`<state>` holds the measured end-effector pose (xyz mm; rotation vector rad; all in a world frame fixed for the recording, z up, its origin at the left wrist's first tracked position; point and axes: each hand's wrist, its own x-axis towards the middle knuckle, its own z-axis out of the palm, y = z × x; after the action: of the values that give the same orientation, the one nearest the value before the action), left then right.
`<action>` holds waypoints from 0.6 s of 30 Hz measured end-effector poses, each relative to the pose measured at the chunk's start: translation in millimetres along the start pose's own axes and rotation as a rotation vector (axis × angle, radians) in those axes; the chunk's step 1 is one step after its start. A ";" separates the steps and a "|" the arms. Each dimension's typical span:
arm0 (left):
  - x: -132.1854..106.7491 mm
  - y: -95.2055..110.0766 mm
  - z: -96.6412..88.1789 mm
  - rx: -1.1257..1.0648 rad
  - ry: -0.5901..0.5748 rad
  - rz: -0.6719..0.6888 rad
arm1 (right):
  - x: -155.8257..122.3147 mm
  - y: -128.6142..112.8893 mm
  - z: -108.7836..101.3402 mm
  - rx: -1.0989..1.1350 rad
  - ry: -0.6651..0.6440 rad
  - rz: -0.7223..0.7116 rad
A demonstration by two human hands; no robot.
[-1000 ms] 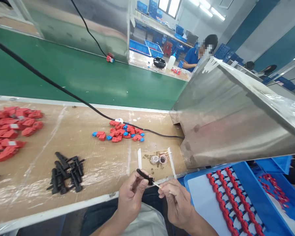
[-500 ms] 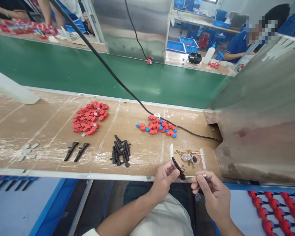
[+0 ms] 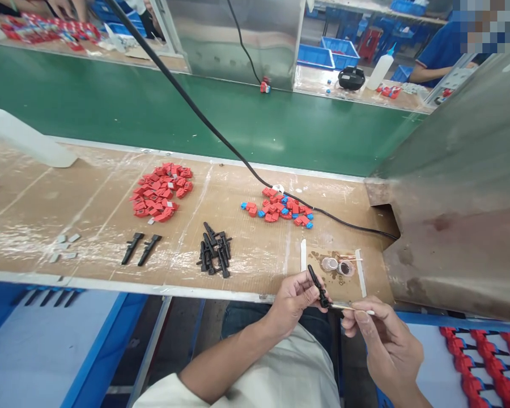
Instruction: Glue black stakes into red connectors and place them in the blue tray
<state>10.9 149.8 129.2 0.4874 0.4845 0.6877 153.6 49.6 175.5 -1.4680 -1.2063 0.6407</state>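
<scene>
My left hand (image 3: 293, 300) is closed on a small black plastic part (image 3: 318, 286), held just off the near edge of the brown bench top (image 3: 89, 226). My right hand (image 3: 385, 340) pinches a thin pale stick (image 3: 352, 307) whose tip touches the lower end of that black part. Just beyond my hands, two small round pots (image 3: 336, 266) sit on a stained patch of the bench. A heap of the same black parts (image 3: 215, 252) lies left of my hands, and two single black parts (image 3: 139, 248) lie farther left.
A pile of red pieces (image 3: 161, 191) and a smaller red-and-blue pile (image 3: 280, 211) lie on the bench, crossed by a black cable (image 3: 221, 136). A green conveyor belt (image 3: 153, 113) runs behind. A steel chute (image 3: 463, 187) fills the right. Blue trays (image 3: 46, 340) sit below; another person sits across the belt.
The view has swung left and down, bringing the red pile and left blue tray into sight. My hands stay together, with the stick still at the black part's end.
</scene>
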 end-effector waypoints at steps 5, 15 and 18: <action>0.4 -3.7 -3.1 0.057 0.004 0.038 | 4.4 0.7 1.5 -0.194 -0.122 -0.158; 4.2 6.4 -23.6 0.084 0.125 0.170 | 24.7 12.4 -29.7 -0.404 0.167 -0.134; 8.4 13.1 -30.2 0.048 0.146 0.188 | 41.3 32.3 -30.8 -0.519 0.165 -0.121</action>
<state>-6.8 172.3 110.8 0.5345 0.5983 0.8981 205.6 78.4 162.6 -1.8142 -1.3795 0.1171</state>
